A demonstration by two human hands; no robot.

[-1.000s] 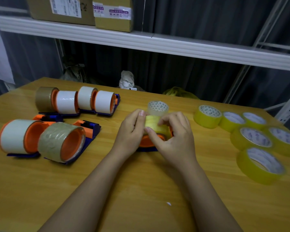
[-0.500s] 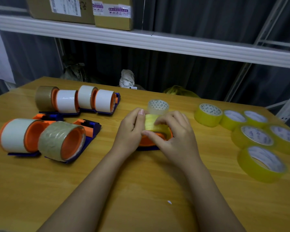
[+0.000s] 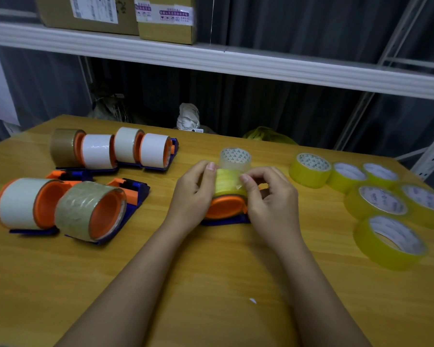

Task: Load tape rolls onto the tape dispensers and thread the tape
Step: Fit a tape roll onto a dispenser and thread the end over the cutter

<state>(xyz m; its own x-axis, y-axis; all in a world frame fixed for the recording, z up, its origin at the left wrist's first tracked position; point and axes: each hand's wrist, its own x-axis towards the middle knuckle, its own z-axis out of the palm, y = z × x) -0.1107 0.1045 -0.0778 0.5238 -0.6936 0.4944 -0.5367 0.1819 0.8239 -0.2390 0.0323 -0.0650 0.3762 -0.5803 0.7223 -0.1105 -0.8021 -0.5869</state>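
1. The yellow tape roll (image 3: 226,182) sits on the orange hub (image 3: 224,206) of a blue-based tape dispenser (image 3: 226,219) near the middle of the wooden table (image 3: 211,284), between the two hands.
2. The left hand (image 3: 192,194) wraps the roll's left side, fingers curled round it and the thumb lying up along its near face.
3. The right hand (image 3: 269,199) is at the roll's right side; thumb and forefinger pinch a small flap of tape (image 3: 239,186) at the roll's surface. The other fingers curl behind, and what they touch cannot be told.
4. A clear tape roll (image 3: 235,159) stands just behind the yellow one, touching or nearly touching it.
5. To the left, well apart from the hands, lie two loaded dispensers (image 3: 60,209) in the near row, with white and brown rolls.
6. Behind these, four more rolls on dispensers (image 3: 110,149) stand side by side near the table's far left part.
7. To the right, six loose yellow rolls (image 3: 376,196) lie flat in a cluster running toward the right edge, the nearest one (image 3: 310,169) near the right hand.
8. Bare table shows in front of the dispenser on either side of the forearms, with a small white scrap (image 3: 252,301) between them.
9. The table's far edge runs just behind the clear roll, with a white shelf (image 3: 236,61) carrying cardboard boxes (image 3: 125,13) above it.
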